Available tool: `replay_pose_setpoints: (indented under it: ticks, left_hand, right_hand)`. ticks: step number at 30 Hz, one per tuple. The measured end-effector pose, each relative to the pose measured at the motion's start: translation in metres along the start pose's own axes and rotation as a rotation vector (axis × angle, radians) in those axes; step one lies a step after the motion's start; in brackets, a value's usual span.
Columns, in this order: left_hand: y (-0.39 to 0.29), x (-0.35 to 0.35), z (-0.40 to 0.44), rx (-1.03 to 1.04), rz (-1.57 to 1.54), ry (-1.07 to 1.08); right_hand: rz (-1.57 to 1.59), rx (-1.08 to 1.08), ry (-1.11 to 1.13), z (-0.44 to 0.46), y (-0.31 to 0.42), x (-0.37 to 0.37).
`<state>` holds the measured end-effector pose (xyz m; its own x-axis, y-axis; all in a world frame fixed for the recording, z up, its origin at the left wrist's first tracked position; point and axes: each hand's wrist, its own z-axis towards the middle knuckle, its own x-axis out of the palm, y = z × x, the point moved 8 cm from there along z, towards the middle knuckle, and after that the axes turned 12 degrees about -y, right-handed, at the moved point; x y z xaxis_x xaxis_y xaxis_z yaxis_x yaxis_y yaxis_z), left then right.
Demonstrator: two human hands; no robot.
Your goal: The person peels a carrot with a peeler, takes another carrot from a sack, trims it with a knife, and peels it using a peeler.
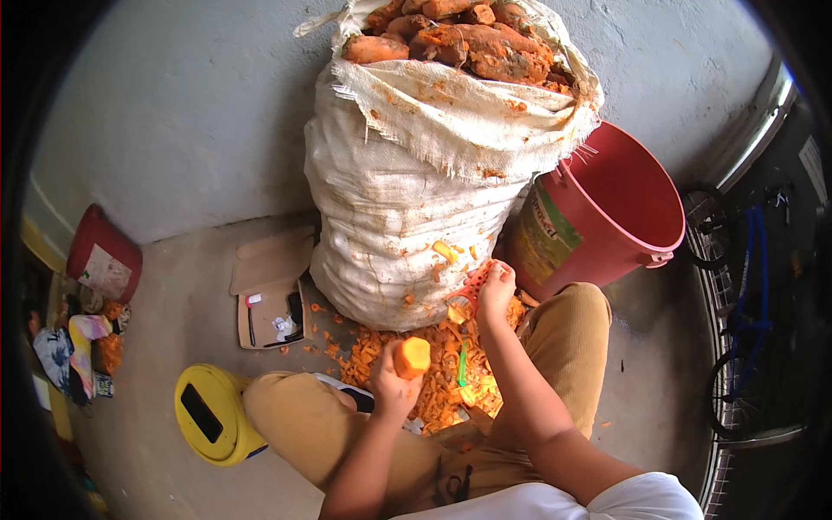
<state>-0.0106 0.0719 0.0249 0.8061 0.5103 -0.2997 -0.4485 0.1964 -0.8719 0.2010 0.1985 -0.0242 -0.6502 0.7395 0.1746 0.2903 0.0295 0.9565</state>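
- By the grey wall (191,130), a white woven sack (381,208) is piled high with rough, bumpy orange roots (511,54). Lots look unpeeled.
- The left hand (395,388) has its fingers wrapped around a smooth orange chunk (412,357) with a flat end. It looks peeled.
- The right hand (497,290) has its fingers closed on a reddish-orange thing with holes (471,289), beside the sack.
- Many thin, curly peels (438,390) lie on the floor (659,390), so a good bit looks done.

Forearms (530,394) angled forward, left hand (394,381) curled, right hand (497,293) farther out, fingers (501,269) bent.
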Motion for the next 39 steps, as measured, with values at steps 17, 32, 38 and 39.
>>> replay_pose_setpoints:
  ticks: [17, 32, 38, 39]
  left_hand:
    - [0.058, 0.027, -0.011, -1.104, -1.035, 0.001]
    - [0.028, 0.049, -0.032, -1.31, -1.125, 0.453]
    - [0.01, 0.054, -0.037, -1.147, -1.374, 0.723]
    - [0.009, 0.055, -0.037, -1.153, -1.381, 0.705]
  right_hand:
    - [-0.278, 0.039, 0.599, -0.031, 0.006, 0.026]
    - [0.181, 0.363, 0.487, -0.084, 0.031, 0.036]
    - [-0.007, 0.026, 0.629, -0.072, 0.079, 0.047]
    - [0.026, 0.005, 0.658, -0.066, 0.084, 0.048]
